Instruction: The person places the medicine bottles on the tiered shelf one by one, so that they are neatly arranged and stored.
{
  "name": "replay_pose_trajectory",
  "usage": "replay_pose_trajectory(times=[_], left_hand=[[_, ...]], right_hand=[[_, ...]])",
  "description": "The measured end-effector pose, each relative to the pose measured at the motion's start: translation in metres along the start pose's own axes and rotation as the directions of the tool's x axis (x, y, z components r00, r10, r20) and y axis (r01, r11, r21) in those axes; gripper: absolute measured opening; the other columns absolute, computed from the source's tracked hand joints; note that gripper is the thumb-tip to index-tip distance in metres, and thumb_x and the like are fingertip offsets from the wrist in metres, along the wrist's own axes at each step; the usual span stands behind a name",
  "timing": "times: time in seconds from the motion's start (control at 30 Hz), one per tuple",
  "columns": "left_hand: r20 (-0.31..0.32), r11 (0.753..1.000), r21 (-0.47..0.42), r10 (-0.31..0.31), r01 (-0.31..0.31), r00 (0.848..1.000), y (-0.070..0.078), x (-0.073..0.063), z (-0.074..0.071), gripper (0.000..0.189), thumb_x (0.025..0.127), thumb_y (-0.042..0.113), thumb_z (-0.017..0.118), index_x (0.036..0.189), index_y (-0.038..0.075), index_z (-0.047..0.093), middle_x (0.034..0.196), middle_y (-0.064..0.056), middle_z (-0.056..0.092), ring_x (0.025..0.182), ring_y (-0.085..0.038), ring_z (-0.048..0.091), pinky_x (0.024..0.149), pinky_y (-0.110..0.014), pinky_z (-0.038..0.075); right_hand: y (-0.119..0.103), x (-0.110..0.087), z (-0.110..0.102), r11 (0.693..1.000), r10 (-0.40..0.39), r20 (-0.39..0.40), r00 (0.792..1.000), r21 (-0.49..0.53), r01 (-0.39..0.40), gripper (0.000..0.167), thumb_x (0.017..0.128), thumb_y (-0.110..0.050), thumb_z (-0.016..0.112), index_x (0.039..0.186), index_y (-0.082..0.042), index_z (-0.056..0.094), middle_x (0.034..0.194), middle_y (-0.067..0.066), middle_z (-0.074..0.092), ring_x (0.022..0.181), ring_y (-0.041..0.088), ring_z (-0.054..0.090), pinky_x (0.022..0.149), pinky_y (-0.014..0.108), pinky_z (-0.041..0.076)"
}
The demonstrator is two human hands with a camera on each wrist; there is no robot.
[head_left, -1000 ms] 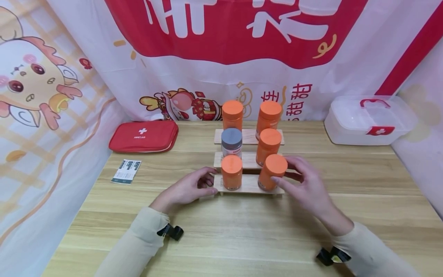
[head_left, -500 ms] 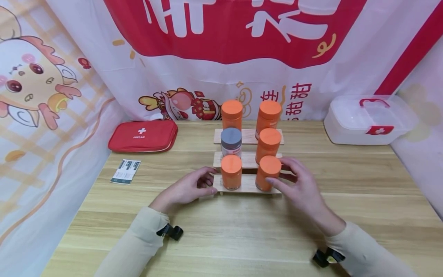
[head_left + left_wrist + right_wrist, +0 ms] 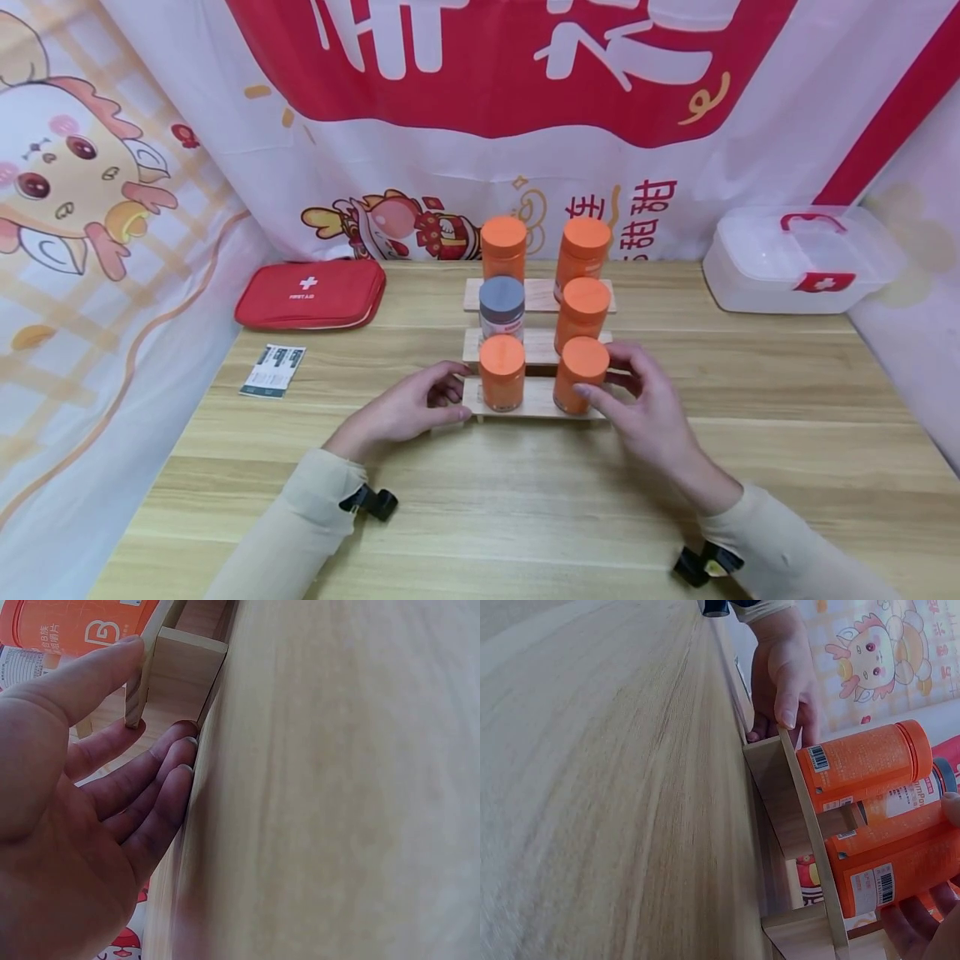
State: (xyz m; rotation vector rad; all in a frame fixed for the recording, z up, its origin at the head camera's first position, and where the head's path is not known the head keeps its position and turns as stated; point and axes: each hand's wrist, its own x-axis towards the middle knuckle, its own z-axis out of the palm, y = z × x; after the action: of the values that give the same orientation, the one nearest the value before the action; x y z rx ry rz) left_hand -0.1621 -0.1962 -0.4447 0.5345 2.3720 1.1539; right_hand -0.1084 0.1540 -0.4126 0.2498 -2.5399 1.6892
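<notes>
A three-step wooden rack (image 3: 538, 398) carries several orange-capped bottles and a white bottle with a grey cap (image 3: 502, 308). My right hand (image 3: 652, 404) grips the front-right orange bottle (image 3: 574, 387), thumb on its near side and fingers behind. This bottle (image 3: 877, 870) stands upright on the lowest board, its label and barcode showing in the right wrist view. At the rack's left end my left hand (image 3: 405, 407) pinches the lowest board (image 3: 136, 694) between thumb and index finger, the other fingers curled below. Beside it stands the front-left orange bottle (image 3: 502, 375).
A red first-aid pouch (image 3: 311, 296) lies at the back left of the wooden table (image 3: 525, 517), with a printed card (image 3: 273, 372) in front of it. At the back right stands a white first-aid box (image 3: 795, 262) with a clear lid. A printed cloth (image 3: 450, 158) hangs behind.
My right hand has shifted left with the orange bottle, which was tilted and now stands straight on the lowest board. The left hand has stayed at the board's end.
</notes>
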Motion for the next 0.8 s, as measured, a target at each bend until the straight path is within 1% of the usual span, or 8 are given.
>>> replay_pose_trajectory(times=[0.13,0.2,0.43,0.57,0.63,0.67,0.73,0.8], left_hand=[[0.002,1.0,0.0,0.002,-0.002,1.0,0.0,0.0,0.0,0.056,0.1,0.033,0.079,0.149,0.019,0.055,0.12,0.0,0.069,0.109,-0.018,0.064,0.091,-0.035,0.057],[0.003,1.0,0.0,0.004,-0.004,1.0,0.0,-0.001,0.0,0.056,0.1,0.033,0.079,0.149,0.02,0.055,0.12,0.0,0.069,0.109,-0.018,0.064,0.09,-0.035,0.058],[0.003,1.0,0.004,0.012,-0.012,1.0,0.0,0.0,0.0,0.057,0.1,0.033,0.08,0.149,0.018,0.055,0.119,-0.001,0.069,0.108,-0.017,0.065,0.09,-0.035,0.058],[0.01,1.0,0.003,0.007,-0.007,1.0,0.001,-0.001,0.0,0.058,0.1,0.033,0.079,0.15,0.017,0.054,0.12,-0.001,0.07,0.11,-0.017,0.065,0.093,-0.036,0.058],[0.017,1.0,0.003,-0.002,0.002,1.0,0.002,-0.002,-0.001,0.06,0.101,0.035,0.078,0.152,0.017,0.053,0.122,0.0,0.07,0.112,-0.017,0.066,0.096,-0.037,0.057],[0.02,1.0,0.002,-0.011,0.011,1.0,0.003,-0.003,-0.002,0.06,0.102,0.036,0.077,0.153,0.017,0.052,0.124,0.0,0.07,0.113,-0.017,0.066,0.098,-0.038,0.057],[0.025,1.0,0.005,-0.027,0.027,0.999,0.005,-0.006,-0.005,0.061,0.103,0.038,0.075,0.156,0.017,0.051,0.127,0.0,0.07,0.117,-0.017,0.066,0.102,-0.04,0.057],[0.017,0.999,0.01,-0.044,0.044,0.999,0.007,-0.01,-0.009,0.061,0.105,0.04,0.071,0.158,0.017,0.049,0.131,0.0,0.07,0.12,-0.017,0.065,0.107,-0.043,0.056]], right_hand=[[-0.002,-0.001,0.001,0.999,0.035,0.011,0.999,0.001,-0.035,0.059,0.097,-0.023,0.084,0.147,-0.008,0.055,0.147,0.009,0.059,0.131,0.027,0.062,0.114,0.043,0.055],[-0.004,-0.002,0.001,0.999,0.054,0.017,0.998,0.004,-0.054,0.061,0.097,-0.024,0.083,0.148,-0.008,0.054,0.148,0.01,0.058,0.133,0.029,0.061,0.116,0.05,0.053],[-0.003,-0.001,-0.001,0.997,0.07,0.034,0.997,0.014,-0.07,0.063,0.097,-0.025,0.084,0.15,-0.008,0.053,0.15,0.011,0.058,0.134,0.03,0.06,0.118,0.054,0.05],[-0.002,-0.001,-0.004,0.997,0.075,0.051,0.996,-0.009,-0.074,0.067,0.098,-0.029,0.083,0.153,-0.009,0.051,0.152,0.011,0.058,0.135,0.032,0.06,0.119,0.059,0.048],[-0.003,-0.001,-0.007,0.998,0.066,0.054,0.996,-0.026,-0.065,0.068,0.098,-0.031,0.082,0.154,-0.009,0.05,0.153,0.01,0.058,0.136,0.032,0.06,0.119,0.058,0.047],[-0.003,-0.001,-0.008,0.998,0.057,0.054,0.997,-0.034,-0.055,0.067,0.098,-0.031,0.082,0.154,-0.009,0.051,0.153,0.01,0.059,0.136,0.031,0.06,0.119,0.056,0.047],[-0.005,-0.001,-0.012,0.999,0.031,0.048,0.998,-0.034,-0.03,0.065,0.099,-0.027,0.082,0.153,-0.007,0.052,0.151,0.01,0.061,0.134,0.03,0.061,0.12,0.043,0.048],[-0.006,-0.001,-0.016,0.999,0.0,0.036,0.999,-0.036,0.001,0.062,0.099,-0.025,0.082,0.151,-0.007,0.054,0.149,0.009,0.063,0.133,0.028,0.062,0.117,0.028,0.047]])
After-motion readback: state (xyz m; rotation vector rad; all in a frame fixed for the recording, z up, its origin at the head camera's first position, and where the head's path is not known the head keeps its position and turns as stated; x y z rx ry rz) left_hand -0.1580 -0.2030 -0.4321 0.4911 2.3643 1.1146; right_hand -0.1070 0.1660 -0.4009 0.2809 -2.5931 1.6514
